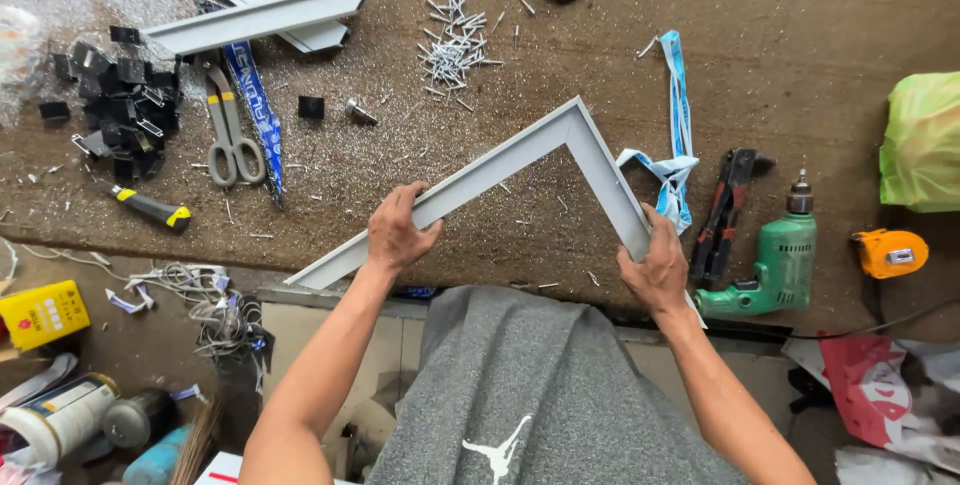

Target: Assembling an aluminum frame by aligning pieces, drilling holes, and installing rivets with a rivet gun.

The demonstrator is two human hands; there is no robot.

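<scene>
On the brown counter (800,35), strewn with metal shavings, lies a grey frame corner (560,140) made of two joined bars, its point facing away from the person. Left hand (398,230) has its fingers closed around the left bar; right hand (655,267) grips the right bar's end. Beside it sit a green drill (775,265), then scissors (230,130), then loose rivets (455,45).
</scene>
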